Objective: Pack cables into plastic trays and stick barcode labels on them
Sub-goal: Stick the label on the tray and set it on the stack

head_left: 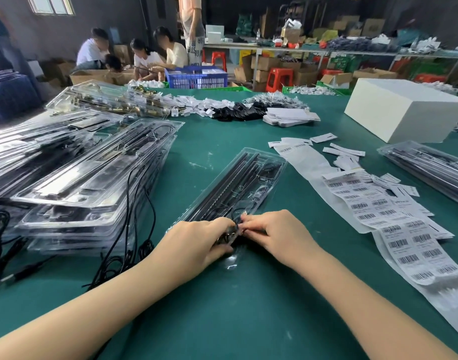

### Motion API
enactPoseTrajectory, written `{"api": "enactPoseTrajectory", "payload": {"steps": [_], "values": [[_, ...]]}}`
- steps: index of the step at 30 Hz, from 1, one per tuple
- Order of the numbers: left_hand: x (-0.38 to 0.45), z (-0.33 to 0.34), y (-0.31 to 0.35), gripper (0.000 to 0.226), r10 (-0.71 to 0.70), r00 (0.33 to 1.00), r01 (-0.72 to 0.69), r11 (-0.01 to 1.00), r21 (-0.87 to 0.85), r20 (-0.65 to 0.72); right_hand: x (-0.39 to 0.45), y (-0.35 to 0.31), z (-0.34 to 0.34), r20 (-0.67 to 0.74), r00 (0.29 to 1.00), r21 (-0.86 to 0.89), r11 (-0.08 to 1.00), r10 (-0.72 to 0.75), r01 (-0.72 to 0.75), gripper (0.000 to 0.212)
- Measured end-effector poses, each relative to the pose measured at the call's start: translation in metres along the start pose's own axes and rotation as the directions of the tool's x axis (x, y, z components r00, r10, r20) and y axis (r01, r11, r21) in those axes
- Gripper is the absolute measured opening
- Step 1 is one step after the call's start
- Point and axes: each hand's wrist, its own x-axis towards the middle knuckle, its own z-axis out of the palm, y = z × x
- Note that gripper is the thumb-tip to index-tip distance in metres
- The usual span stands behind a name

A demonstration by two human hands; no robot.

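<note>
A long clear plastic tray (238,185) lies slanted on the green table in front of me, with black strips and a black cable in its slots. At its near end my left hand (196,245) grips the tray's end and a coiled bit of cable (229,236). My right hand (274,235) pinches something small and pale right beside it, at the tray's edge; what it is I cannot tell. Both hands touch fingertip to fingertip. A long sheet of barcode labels (394,222) trails down the table on the right.
A stack of filled clear trays (92,178) with loose black cables (134,245) stands at the left. More trays (430,165) lie at the far right, behind them a white box (404,110). Piles of small parts (235,107) and seated people fill the back.
</note>
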Motion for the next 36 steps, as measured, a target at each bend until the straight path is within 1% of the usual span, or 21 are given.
{"api": "enactPoseTrajectory", "payload": {"steps": [2, 4, 6, 9, 10, 12, 14, 16, 18, 19, 21, 23, 26, 27, 30, 32, 33, 35, 36], "values": [[0.000, -0.002, -0.002, 0.035, 0.006, 0.999, -0.006, 1.000, -0.026, 0.033, -0.003, -0.009, 0.010, -0.058, 0.998, -0.144, 0.989, 0.015, -0.023, 0.031], [0.000, -0.004, -0.003, 0.037, -0.015, 0.998, 0.019, 0.997, -0.071, 0.061, -0.006, -0.012, 0.014, -0.080, 0.997, -0.180, 0.983, 0.013, -0.027, 0.035], [0.001, -0.003, -0.003, 0.036, -0.012, 0.997, 0.016, 0.998, -0.067, 0.074, -0.011, -0.012, 0.016, -0.050, 0.999, -0.185, 0.983, -0.022, 0.012, 0.042], [0.003, 0.001, 0.001, 0.031, 0.027, 0.995, -0.027, 1.000, -0.003, 0.094, -0.018, -0.010, 0.018, 0.015, 0.997, -0.096, 0.992, -0.079, 0.080, 0.046], [0.002, 0.002, 0.002, 0.029, 0.038, 0.995, -0.038, 0.999, 0.004, 0.093, -0.019, -0.008, 0.018, 0.003, 0.997, -0.042, 0.996, -0.073, 0.074, 0.044], [0.002, 0.002, 0.002, 0.030, 0.049, 0.995, -0.048, 0.999, -0.009, 0.083, -0.016, -0.007, 0.018, -0.074, 0.997, 0.074, 0.997, -0.014, 0.020, 0.035], [0.000, -0.001, -0.001, 0.041, 0.055, 0.994, -0.052, 0.998, -0.029, 0.093, -0.010, -0.007, 0.017, -0.148, 0.986, 0.162, 0.986, 0.073, -0.049, 0.026], [-0.003, -0.004, -0.004, 0.060, 0.049, 0.990, -0.044, 0.998, -0.045, 0.134, -0.007, -0.010, 0.018, -0.195, 0.969, 0.238, 0.966, 0.153, -0.105, 0.019], [-0.007, -0.007, -0.005, 0.075, 0.075, 0.981, -0.071, 0.997, -0.033, 0.179, -0.009, -0.012, 0.022, -0.228, 0.960, 0.246, 0.963, 0.163, -0.106, 0.019], [-0.008, -0.007, -0.004, 0.077, 0.097, 0.976, -0.096, 0.995, -0.013, 0.195, -0.011, -0.012, 0.024, -0.238, 0.959, 0.232, 0.968, 0.156, -0.100, 0.021], [-0.009, -0.008, -0.004, 0.073, 0.107, 0.968, -0.111, 0.994, 0.003, 0.228, -0.015, -0.011, 0.027, -0.255, 0.960, 0.166, 0.983, 0.114, -0.073, 0.025], [-0.008, -0.008, -0.007, 0.067, 0.108, 0.962, -0.111, 0.994, -0.002, 0.251, -0.018, -0.009, 0.025, -0.239, 0.969, 0.127, 0.991, 0.065, -0.035, 0.028], [-0.008, -0.006, -0.010, 0.066, 0.121, 0.944, -0.134, 0.991, 0.022, 0.308, -0.021, -0.004, 0.019, -0.148, 0.988, 0.203, 0.979, 0.052, -0.021, 0.034], [-0.008, -0.006, -0.010, 0.066, 0.121, 0.942, -0.133, 0.991, 0.017, 0.313, -0.021, -0.003, 0.018, -0.147, 0.987, 0.230, 0.972, 0.071, -0.036, 0.035], [-0.009, -0.007, -0.009, 0.066, 0.115, 0.946, -0.121, 0.993, 0.003, 0.302, -0.015, -0.007, 0.018, -0.236, 0.955, 0.327, 0.940, 0.180, -0.097, 0.026], [-0.008, -0.008, -0.005, 0.069, 0.072, 0.958, -0.073, 0.997, -0.007, 0.278, -0.011, -0.010, 0.020, -0.279, 0.939, 0.332, 0.938, 0.202, -0.103, 0.020], [-0.008, -0.007, -0.002, 0.068, 0.046, 0.970, -0.045, 0.999, -0.009, 0.238, -0.010, -0.010, 0.021, -0.291, 0.936, 0.312, 0.944, 0.200, -0.105, 0.018], [-0.006, -0.002, 0.009, 0.054, -0.008, 0.992, 0.007, 1.000, 0.006, 0.125, -0.010, -0.010, 0.024, -0.304, 0.934, 0.271, 0.957, 0.187, -0.104, 0.015], [-0.004, 0.002, 0.015, 0.048, -0.047, 0.994, 0.044, 0.999, 0.025, 0.098, -0.012, -0.009, 0.025, -0.315, 0.935, 0.251, 0.964, 0.165, -0.085, 0.013]]}}
